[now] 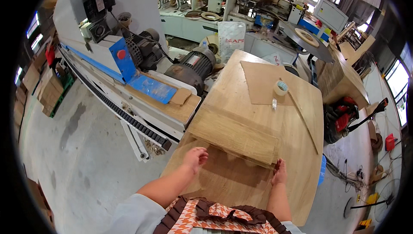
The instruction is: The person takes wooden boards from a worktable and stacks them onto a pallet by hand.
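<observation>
Head view: a person stands at a large pale wood-grain worktable (297, 156), both forearms entering from the near edge.
Thing in hand: a small stack of rectangular wood-veneer panels (234, 136) lies flat at the table's near centre, its long edge angled down toward the right.
Left hand (195, 157): palm down, fingers loosely curled, just beside the stack's near left corner; holds nothing, contact uncertain.
Right hand (279, 173): fingers extended, tips at the stack's near right corner; no closed grasp visible.
Pose: hands set wide, one at each near corner, likely to square the stack.
Far side: brown cardboard sheet (260, 83), roll of tape (281, 87), thin wood strip (304, 121).
Left: blue-and-grey woodworking machine (129, 62) with belt track.
</observation>
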Available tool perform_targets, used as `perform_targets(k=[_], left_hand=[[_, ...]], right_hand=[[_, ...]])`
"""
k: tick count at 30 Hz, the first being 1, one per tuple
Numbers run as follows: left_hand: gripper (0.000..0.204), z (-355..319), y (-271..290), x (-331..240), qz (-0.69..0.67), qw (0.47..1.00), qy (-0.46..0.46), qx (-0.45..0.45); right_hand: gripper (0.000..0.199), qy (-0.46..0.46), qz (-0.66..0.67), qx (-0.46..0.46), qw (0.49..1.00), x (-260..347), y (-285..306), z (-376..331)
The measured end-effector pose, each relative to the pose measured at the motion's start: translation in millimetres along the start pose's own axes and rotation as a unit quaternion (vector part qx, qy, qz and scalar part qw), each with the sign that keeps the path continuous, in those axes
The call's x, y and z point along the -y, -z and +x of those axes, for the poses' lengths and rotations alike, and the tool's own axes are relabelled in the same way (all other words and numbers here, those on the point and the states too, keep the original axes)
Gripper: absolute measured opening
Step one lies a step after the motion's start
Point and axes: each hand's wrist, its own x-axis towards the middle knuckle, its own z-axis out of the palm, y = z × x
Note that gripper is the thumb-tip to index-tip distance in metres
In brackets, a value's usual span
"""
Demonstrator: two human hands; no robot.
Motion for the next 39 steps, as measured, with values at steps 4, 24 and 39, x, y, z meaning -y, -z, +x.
perform_targets(k=[4,24,39], left_hand=[[0.016,0,13,-23,-0.105,0.984,-0.072,-0.122],[0.026,27,-81,-36,-0.136,0.981,-0.071,-0.120],[0.024,-21,-165,44,0.154,0.915,0.167,0.334]], right_hand=[[0.046,-0.002,-0.001,-0.012,1.000,0,4,4],[0.036,0.075,0.043,0.028,0.996,-7,-2,4],[0.044,0.038,0.073,0.045,0.996,4,-5,-8]])
